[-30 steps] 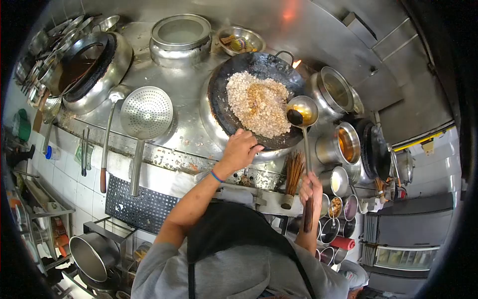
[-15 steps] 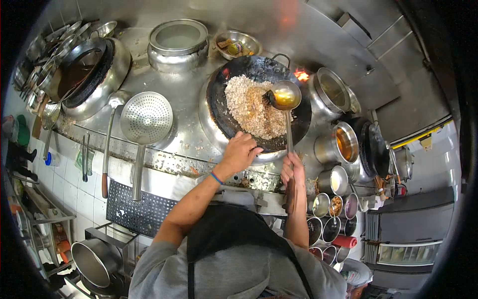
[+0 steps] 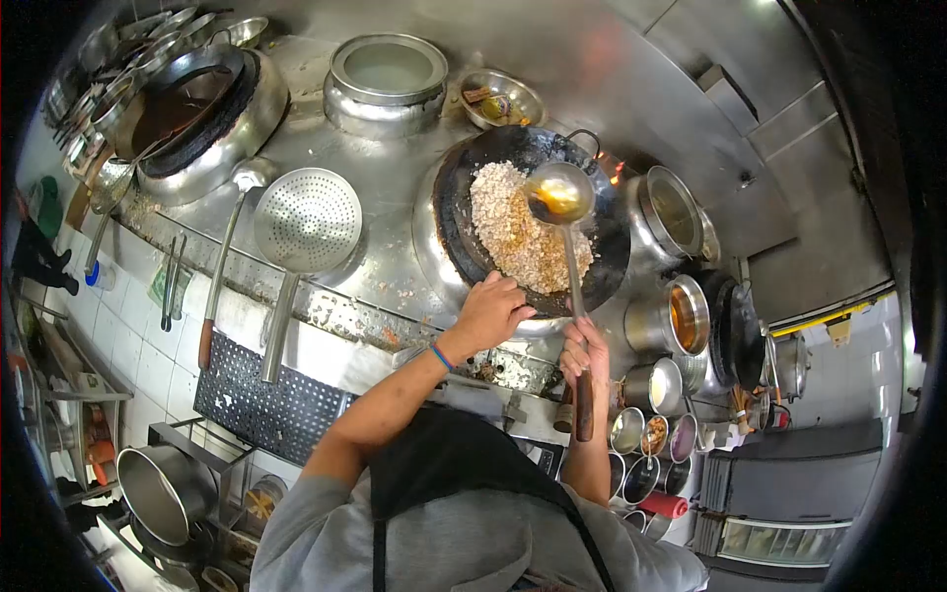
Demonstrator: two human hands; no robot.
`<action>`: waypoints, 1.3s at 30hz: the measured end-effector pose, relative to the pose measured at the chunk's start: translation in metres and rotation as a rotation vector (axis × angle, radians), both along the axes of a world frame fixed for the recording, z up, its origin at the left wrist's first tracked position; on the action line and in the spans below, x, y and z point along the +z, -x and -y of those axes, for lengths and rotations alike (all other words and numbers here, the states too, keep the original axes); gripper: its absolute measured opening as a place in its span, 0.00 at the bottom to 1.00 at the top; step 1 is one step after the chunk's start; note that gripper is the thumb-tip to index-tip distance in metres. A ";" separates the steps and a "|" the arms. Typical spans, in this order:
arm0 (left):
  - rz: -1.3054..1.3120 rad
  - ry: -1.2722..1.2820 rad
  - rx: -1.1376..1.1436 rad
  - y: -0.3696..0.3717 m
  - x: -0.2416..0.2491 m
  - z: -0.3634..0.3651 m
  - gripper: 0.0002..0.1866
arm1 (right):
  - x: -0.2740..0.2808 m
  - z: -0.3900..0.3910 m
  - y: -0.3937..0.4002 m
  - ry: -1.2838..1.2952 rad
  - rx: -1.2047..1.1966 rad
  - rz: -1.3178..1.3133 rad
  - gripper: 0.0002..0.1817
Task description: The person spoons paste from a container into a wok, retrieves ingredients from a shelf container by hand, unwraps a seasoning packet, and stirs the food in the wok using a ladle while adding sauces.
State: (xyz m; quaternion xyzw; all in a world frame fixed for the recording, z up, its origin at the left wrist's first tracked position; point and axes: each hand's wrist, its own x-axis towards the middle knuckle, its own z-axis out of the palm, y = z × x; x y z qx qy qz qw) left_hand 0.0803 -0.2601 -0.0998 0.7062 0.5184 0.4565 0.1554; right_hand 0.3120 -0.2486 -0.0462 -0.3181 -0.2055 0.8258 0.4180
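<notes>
My left hand is closed at the near rim of a large black wok, its fingers curled over the edge. In the wok lies a mound of pale, crumbly minced food, with brownish patches towards the right. My right hand is wrapped round the handle of a metal ladle, whose wooden end sticks out below the fist. The ladle's bowl is above the right part of the food and shows some amber liquid inside. Flames glow beyond the wok's right edge.
A perforated strainer rests on the steel stove to the left. Behind are a lidless round pot and a small bowl. A second wok with dark liquid sits far left. Right of me stand a pot of orange liquid and several small containers.
The ladle's bowl has turned and shifted slightly back over the food, and its wooden handle end now shows below my right hand. My left hand stays at the rim. The whole view has shifted.
</notes>
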 end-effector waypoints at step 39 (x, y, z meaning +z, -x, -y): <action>-0.240 0.090 0.066 -0.005 0.007 -0.005 0.21 | 0.125 0.104 -0.094 -0.955 0.452 1.949 0.34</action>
